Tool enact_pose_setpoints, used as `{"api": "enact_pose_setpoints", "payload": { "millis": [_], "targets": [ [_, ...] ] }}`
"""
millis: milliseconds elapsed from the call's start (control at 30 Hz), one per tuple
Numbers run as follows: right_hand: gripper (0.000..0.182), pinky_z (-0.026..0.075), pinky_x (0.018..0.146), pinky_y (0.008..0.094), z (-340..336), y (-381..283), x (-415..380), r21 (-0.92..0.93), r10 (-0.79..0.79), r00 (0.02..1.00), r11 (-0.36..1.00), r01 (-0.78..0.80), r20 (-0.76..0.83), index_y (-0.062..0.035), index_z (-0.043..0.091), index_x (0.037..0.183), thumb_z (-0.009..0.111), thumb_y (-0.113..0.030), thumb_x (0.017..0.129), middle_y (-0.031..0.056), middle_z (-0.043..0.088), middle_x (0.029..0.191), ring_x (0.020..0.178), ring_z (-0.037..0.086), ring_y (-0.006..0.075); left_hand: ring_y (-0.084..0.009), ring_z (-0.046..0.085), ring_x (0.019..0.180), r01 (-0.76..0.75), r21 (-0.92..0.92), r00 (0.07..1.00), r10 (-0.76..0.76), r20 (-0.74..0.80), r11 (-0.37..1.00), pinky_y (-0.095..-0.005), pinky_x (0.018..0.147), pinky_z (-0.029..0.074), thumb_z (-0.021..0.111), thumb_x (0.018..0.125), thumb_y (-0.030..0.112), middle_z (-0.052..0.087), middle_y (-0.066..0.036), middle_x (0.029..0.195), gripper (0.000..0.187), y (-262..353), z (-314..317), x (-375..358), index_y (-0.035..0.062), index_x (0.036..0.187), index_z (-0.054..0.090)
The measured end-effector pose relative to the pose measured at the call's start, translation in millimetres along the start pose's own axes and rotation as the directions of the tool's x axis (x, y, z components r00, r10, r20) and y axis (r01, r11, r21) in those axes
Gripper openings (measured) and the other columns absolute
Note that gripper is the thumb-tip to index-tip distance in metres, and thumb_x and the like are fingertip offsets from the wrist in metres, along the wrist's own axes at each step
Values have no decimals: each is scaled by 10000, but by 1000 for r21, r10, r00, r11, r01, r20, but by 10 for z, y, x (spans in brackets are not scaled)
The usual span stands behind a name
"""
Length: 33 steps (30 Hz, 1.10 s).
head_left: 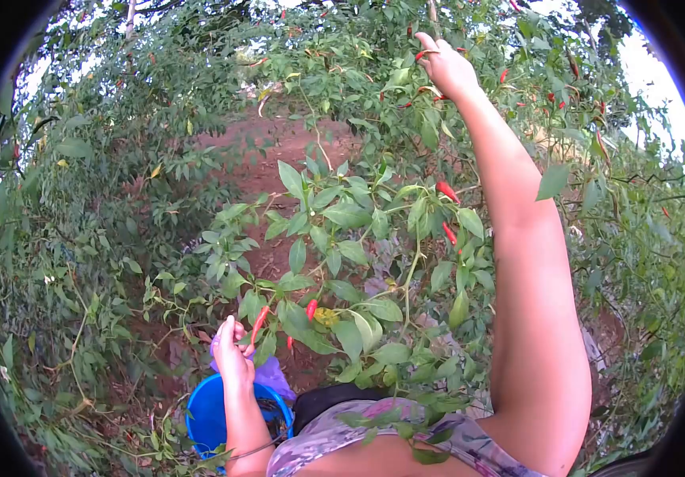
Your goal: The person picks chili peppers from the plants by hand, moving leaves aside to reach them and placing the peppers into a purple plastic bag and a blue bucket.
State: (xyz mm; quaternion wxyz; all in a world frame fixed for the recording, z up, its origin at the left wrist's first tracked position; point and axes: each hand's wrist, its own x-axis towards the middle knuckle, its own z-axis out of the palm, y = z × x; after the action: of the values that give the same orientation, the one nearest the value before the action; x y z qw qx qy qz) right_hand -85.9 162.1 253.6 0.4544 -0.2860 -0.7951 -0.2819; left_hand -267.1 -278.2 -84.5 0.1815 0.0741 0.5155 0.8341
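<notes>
My right hand (447, 71) reaches far up to the top of the view, among the chili plants. Its fingers are closed on a red chili pepper (421, 55) with its stem across them. Low on the left, my left hand (234, 358) is held over a blue bucket (205, 413) with its fingers curled in; I cannot tell what is in them. A long red chili pepper (260, 324) shows right at its fingertips. Purple cloth or plastic (275, 378) lies behind that hand at the bucket's rim.
A leafy chili branch (350, 215) spreads in front of me, bearing red peppers (447, 191). Dense plants (120, 199) stand on both sides. Reddish bare soil (287, 147) runs between them. Dark contents (272, 413) show inside the bucket.
</notes>
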Motion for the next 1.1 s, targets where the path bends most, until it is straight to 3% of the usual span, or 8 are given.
{"api": "enact_pose_setpoints", "payload": {
  "millis": [100, 300, 500, 633, 700, 767, 867, 1100],
  "targets": [
    [350, 470, 684, 391, 66, -33, -16, 0, -140, 983, 990, 141, -122, -180, 455, 1157, 570, -198, 827, 120, 571, 830, 805, 576, 322, -38, 314, 459, 28, -59, 1000, -28, 12, 998, -190, 396, 202, 547, 876, 257, 346, 49, 580, 273, -90, -82, 98, 115, 660, 456],
    [287, 470, 756, 324, 314, 35, 225, 638, 285, 952, 714, -288, 111, -74, 566, 971, 656, -205, 732, 102, 639, 884, 826, 615, 223, -40, 331, 461, 90, -113, 991, -77, 112, 990, -196, 419, 236, 555, 871, 245, 360, 45, 580, 267, -51, -74, 68, 111, 663, 457],
    [369, 476, 687, 307, 139, -176, 176, 612, 275, 960, 752, -244, 45, -59, 552, 946, 719, -305, 728, 89, 627, 823, 732, 598, 186, -43, 321, 455, 57, -137, 998, -53, 37, 989, -197, 393, 214, 567, 866, 240, 362, 44, 586, 258, -128, -47, 80, 99, 677, 462],
    [229, 375, 433, 235, -36, -194, 173, 773, 250, 843, 339, -537, 476, -66, 520, 969, 590, -250, 853, -17, 471, 627, 507, 414, 85, -41, 331, 461, 68, -116, 992, -55, 110, 991, -197, 407, 234, 579, 858, 243, 377, 44, 595, 249, -93, -66, 52, 105, 682, 469],
    [138, 327, 405, 205, -51, -209, 186, 627, 112, 620, -225, -746, 777, -74, 535, 965, 491, -192, 910, -56, 368, 578, 480, 348, 49, -42, 336, 466, 91, -122, 990, -77, 114, 988, -194, 420, 242, 582, 855, 243, 380, 43, 596, 249, -124, -109, 88, 106, 680, 470],
    [138, 304, 395, 188, -175, -312, 128, 613, 148, 595, -175, -770, 790, -82, 563, 945, 468, -179, 922, -72, 319, 558, 469, 329, 38, -43, 341, 475, 92, -99, 975, -70, 212, 991, -189, 434, 247, 583, 853, 241, 377, 40, 597, 247, -281, -269, 259, 104, 680, 471],
    [130, 259, 377, 161, -229, -385, 70, 512, 74, 559, 317, -798, 826, -103, 507, 807, 512, -192, 901, -75, 345, 563, 454, 314, 24, -44, 341, 483, 50, -98, 993, -39, 108, 994, -188, 440, 243, 574, 859, 244, 373, 45, 598, 248, -190, -142, 136, 104, 682, 471],
    [216, 284, 400, 179, -109, -435, 121, 475, 38, 483, 129, -871, 875, -43, 567, 920, 474, -238, 926, -77, 333, 572, 471, 302, 37, -39, 339, 479, 109, -101, 990, -98, 101, 989, -192, 397, 222, 561, 871, 253, 368, 51, 600, 248, -80, -69, 27, 112, 688, 473]
  ]
}}
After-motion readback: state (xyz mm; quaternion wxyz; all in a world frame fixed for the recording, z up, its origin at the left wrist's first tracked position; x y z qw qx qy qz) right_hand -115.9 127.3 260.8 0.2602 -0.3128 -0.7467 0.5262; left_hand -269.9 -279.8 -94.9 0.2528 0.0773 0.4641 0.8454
